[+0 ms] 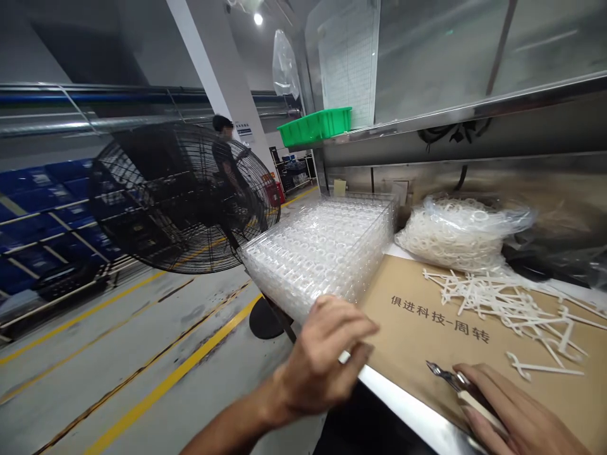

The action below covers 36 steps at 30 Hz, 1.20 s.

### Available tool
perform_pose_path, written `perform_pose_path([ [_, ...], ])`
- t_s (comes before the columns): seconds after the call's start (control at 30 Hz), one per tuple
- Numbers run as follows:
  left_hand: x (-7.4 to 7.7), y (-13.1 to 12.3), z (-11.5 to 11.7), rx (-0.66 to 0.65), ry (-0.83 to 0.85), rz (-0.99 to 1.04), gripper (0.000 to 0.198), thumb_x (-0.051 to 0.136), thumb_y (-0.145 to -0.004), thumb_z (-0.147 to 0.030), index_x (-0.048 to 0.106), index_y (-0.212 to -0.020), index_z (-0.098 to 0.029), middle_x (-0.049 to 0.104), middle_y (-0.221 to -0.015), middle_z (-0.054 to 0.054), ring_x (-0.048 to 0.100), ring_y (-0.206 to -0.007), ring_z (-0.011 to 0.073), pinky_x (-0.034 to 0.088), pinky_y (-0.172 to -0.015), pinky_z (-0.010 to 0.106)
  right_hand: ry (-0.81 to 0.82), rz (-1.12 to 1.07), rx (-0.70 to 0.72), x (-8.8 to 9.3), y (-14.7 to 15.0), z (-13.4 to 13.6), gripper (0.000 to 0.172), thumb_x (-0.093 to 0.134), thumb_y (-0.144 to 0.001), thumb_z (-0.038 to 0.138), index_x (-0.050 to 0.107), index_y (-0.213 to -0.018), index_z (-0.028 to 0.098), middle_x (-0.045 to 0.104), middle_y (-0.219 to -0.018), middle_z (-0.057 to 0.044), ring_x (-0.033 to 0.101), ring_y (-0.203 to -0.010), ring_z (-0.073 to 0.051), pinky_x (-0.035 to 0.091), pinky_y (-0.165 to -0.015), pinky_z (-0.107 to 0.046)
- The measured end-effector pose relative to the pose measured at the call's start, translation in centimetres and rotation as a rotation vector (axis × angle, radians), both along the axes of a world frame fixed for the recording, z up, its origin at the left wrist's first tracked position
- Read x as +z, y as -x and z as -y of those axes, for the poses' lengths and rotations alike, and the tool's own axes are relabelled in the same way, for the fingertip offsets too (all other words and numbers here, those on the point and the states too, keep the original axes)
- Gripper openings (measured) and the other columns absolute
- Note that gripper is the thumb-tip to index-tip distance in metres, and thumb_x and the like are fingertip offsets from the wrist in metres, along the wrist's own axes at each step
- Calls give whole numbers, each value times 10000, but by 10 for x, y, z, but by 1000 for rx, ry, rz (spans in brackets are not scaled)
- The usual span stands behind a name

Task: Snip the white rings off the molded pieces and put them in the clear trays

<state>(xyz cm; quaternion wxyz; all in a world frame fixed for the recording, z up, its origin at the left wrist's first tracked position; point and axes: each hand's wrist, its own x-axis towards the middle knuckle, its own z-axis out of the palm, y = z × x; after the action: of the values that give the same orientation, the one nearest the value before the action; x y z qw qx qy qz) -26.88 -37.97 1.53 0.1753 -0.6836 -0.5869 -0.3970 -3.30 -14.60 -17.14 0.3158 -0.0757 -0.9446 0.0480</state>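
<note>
My left hand (327, 357) is raised at the table's near edge, just in front of the clear plastic trays. Its fingers are curled together; a bright white spot shows between them, but I cannot tell if it is a held part or the table edge. In my right hand (516, 411) is a pair of nippers (448, 378) with pale handles, its dark jaws pointing left over the cardboard. One white plastic part (545, 368) with a hooked end lies just beyond that hand. Behind it spreads a loose pile of similar white parts (493, 300).
Stacked clear trays (317, 246) hold rows of ring-shaped pieces. A bag of white rings (455, 230) sits behind the printed cardboard (403, 341). A green bin (315, 126) rests on the shelf. Left stands a large black fan (184, 202), with a person (230, 158) beyond it.
</note>
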Motion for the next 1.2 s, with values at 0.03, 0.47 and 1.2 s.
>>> perform_pose_path([
  [0.03, -1, -13, -5, -40, -31, -25, 287, 590, -876, -82, 622, -1146, -175, 725, -980, 63, 664, -942, 192, 496, -965, 406, 7, -8, -14, 4, 1, 0, 410, 555, -937, 403, 586, -1292, 199, 726, -1184, -113, 734, -1018, -284, 612, -840, -346],
  [0.47, -47, -67, -176, -541, 549, -204, 280, 527, -963, -282, 669, -1163, -148, 705, -1123, 101, 668, -1035, 219, 525, -923, 313, 108, 229, 36, 55, 13, 42, 333, 550, -859, 336, 680, -1108, 158, 721, -1024, -145, 668, -940, -314, 559, -820, -454],
  [1.2, -79, -80, -284, -210, 724, -375, 268, 467, -921, -215, 647, -1119, -205, 671, -1074, 109, 660, -949, 255, 487, -810, 354, -117, 292, 84, 54, 14, 37, 412, 458, -940, 535, 579, -1020, 150, 640, -943, -84, 551, -826, -229, 429, -720, -364],
])
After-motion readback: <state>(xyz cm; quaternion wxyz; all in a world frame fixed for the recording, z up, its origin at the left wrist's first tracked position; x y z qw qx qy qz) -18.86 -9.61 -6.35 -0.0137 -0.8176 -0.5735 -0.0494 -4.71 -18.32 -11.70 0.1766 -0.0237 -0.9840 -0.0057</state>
